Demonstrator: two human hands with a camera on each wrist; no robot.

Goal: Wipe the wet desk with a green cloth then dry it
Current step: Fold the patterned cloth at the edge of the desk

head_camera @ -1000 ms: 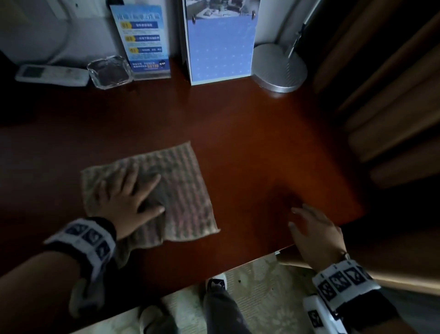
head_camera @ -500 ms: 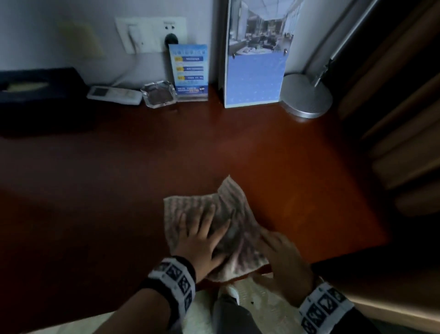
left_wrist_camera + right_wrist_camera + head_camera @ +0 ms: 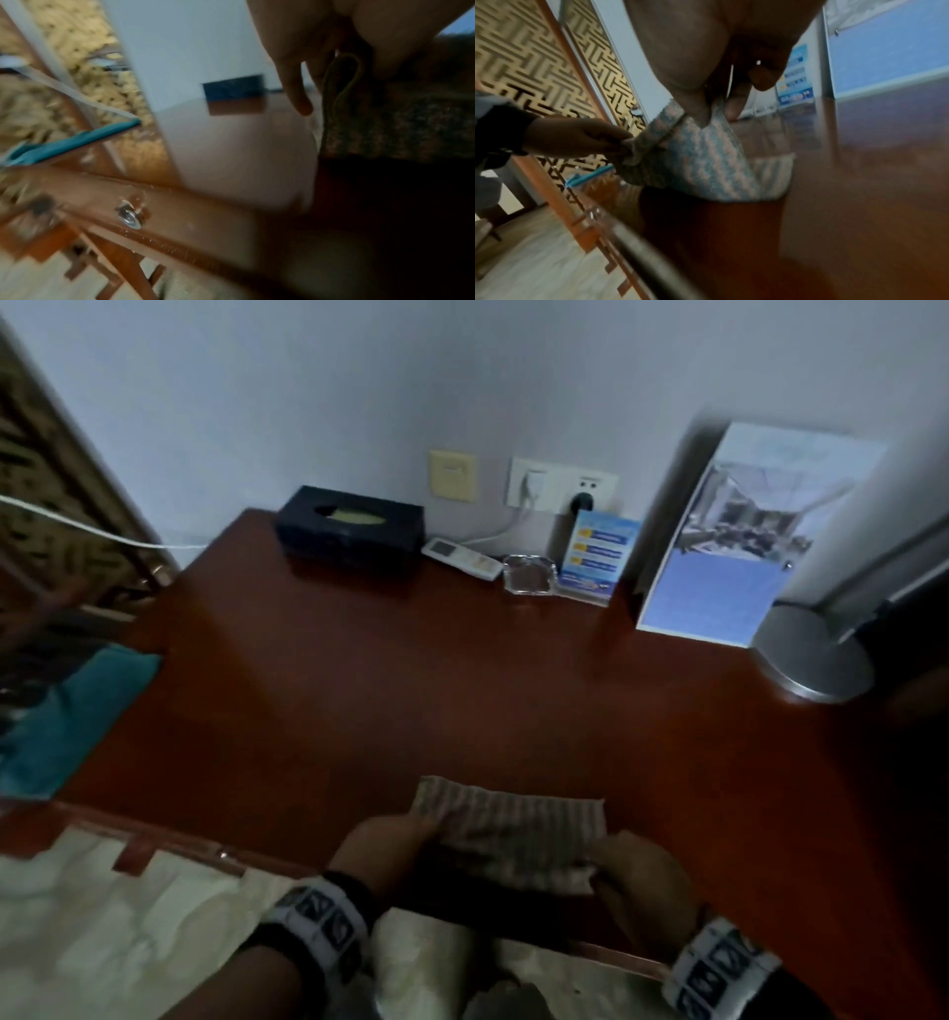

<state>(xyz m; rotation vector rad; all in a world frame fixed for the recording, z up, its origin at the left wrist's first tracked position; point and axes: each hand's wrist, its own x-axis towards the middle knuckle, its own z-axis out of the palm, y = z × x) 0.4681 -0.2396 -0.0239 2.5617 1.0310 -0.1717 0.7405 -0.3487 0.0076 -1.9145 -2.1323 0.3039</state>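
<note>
1. Head view: the striped cloth [image 3: 508,834] lies near the front edge of the red-brown worktop [image 3: 462,690], folded over into a wide band.
2. The left hand [image 3: 390,845] grips the cloth's left end; the wrist view shows its fingers [image 3: 295,89] curled down with a doubled edge of the cloth [image 3: 344,81] pinched against the thumb.
3. The right hand [image 3: 637,875] holds the cloth's right end. From the right wrist, its fingers [image 3: 734,101] and thumb pinch the upper edge of the cloth [image 3: 706,162], which is raised there while its lower part rests on the worktop [image 3: 859,182].
4. That same view shows the left hand [image 3: 577,138] pinching the opposite corner, so the cloth is stretched between both hands.
5. Along the back of the worktop, by the wall, stand a dark tissue box [image 3: 352,528], a white remote [image 3: 462,557], a glass ashtray [image 3: 530,575], a small blue sign [image 3: 595,557] and a larger blue calendar [image 3: 744,541].
6. A round metal lamp base [image 3: 816,660] sits at the back right corner.
7. A teal cloth [image 3: 67,711] lies off the worktop's left side.
</note>
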